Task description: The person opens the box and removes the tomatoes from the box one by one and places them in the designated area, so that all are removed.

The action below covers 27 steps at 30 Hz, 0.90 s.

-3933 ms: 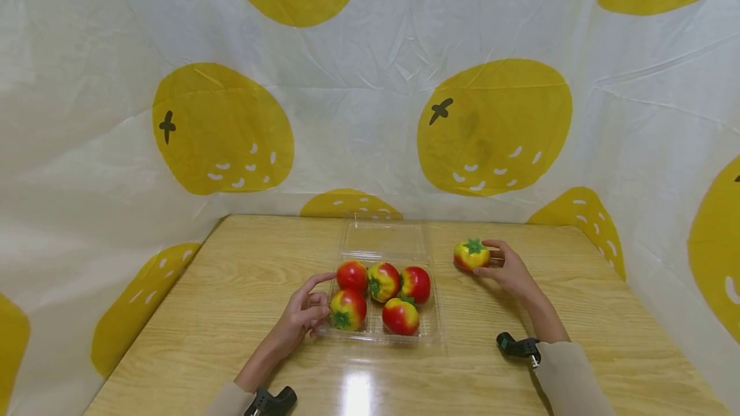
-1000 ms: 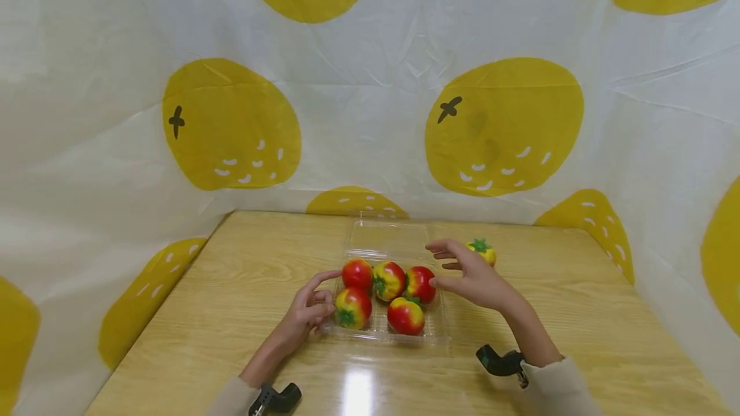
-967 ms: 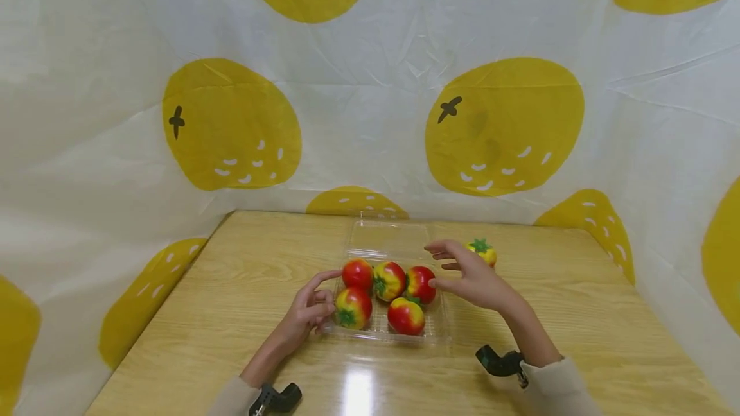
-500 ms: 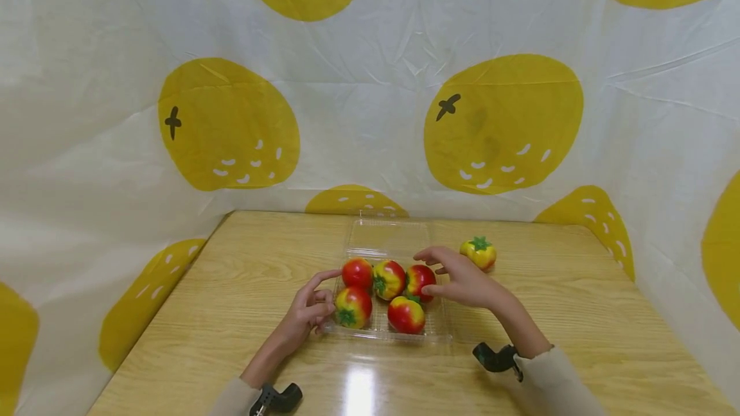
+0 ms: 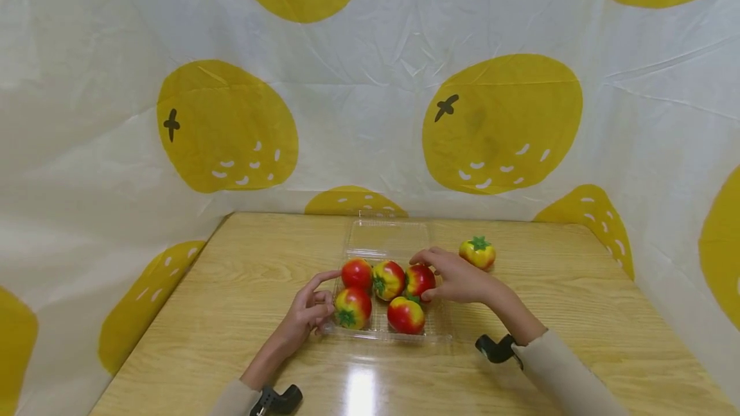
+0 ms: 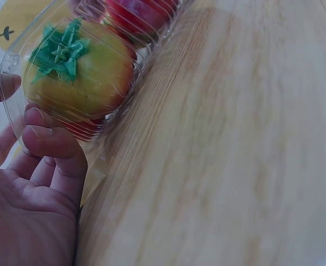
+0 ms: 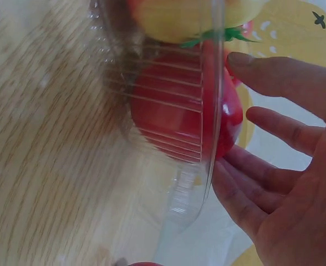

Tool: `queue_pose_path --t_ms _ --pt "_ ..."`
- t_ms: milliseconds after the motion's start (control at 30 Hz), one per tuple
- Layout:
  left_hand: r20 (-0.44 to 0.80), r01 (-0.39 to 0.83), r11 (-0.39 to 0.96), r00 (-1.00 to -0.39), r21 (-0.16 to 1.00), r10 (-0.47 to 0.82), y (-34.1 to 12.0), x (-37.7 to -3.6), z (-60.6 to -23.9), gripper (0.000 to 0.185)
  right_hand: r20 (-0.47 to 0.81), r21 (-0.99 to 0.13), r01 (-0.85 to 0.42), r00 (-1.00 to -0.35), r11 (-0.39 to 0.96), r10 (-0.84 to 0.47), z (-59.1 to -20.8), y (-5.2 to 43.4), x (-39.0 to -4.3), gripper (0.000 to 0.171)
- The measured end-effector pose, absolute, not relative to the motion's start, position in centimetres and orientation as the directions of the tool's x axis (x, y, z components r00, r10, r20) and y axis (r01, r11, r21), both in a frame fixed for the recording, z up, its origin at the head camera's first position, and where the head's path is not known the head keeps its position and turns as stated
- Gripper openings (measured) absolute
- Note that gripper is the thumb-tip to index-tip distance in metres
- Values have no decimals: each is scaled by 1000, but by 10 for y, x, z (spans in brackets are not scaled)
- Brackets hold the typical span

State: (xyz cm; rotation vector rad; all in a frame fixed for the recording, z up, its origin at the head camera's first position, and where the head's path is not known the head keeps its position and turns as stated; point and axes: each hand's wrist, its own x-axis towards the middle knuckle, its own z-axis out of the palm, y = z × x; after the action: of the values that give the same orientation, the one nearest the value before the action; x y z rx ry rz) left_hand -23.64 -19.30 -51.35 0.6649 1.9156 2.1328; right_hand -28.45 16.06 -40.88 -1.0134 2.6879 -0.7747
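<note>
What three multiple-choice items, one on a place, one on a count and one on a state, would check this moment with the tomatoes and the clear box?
1. Where does the lone tomato lie?
A. On the table, to the right of the clear box
B. Inside the box
C. In the left hand

2. How many tomatoes sit in the box?
A. Three
B. Five
C. Seven

3. What is the state of the box lid?
A. Shut over the tomatoes
B. Folded open, lying flat behind the box
C. Lifted off and held in the air

Answers:
1 A: the head view shows it alone on the wood, apart from the box.
2 B: three in the back row and two in front.
3 B: the lid lies flat on the far side, while the right hand touches the back right tomato and the left hand rests at the box's left edge.
</note>
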Motion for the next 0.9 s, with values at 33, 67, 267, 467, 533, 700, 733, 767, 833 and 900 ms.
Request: queue_pose_path --t_ms 33,67,267,467,533,700,733,767,833,900 --pt "197 150 -142 -879 979 434 -193 -236 -513 63 19 -521 -564 -758 641 -652 -408 160 -285 52" --pt "198 150 -141 -879 979 434 -193 -237 -513 63 11 -517 -559 -762 648 -648 -408 159 -286 53" --pt "200 150 -147 -879 978 433 -192 -237 -511 63 -13 -463 -559 -772 688 -636 -406 153 -289 52" --pt "194 143 -149 -883 978 428 -192 -236 -511 63 -28 -430 -544 -790 721 -613 -406 146 -291 51" --pt "195 143 -151 -883 978 427 -192 -236 -511 64 -32 -420 -538 -796 731 -604 -407 145 -291 51" --pt "188 138 -144 -886 980 424 -192 -235 -511 64 -42 -416 -534 -797 736 -602 -407 142 -292 53" --pt "185 137 -142 -887 980 423 -192 -235 -511 64 -44 -418 -535 -796 735 -604 -407 142 -293 53" --pt "183 137 -138 -888 981 423 -192 -235 -511 64 -43 -418 -539 -792 731 -609 -407 142 -293 54" --pt "182 135 -140 -887 981 423 -192 -235 -511 63 -45 -420 -543 -788 727 -614 -406 143 -293 55" --pt "188 140 -142 -884 980 428 -192 -235 -512 64 -43 -420 -550 -782 722 -622 -406 144 -294 55"
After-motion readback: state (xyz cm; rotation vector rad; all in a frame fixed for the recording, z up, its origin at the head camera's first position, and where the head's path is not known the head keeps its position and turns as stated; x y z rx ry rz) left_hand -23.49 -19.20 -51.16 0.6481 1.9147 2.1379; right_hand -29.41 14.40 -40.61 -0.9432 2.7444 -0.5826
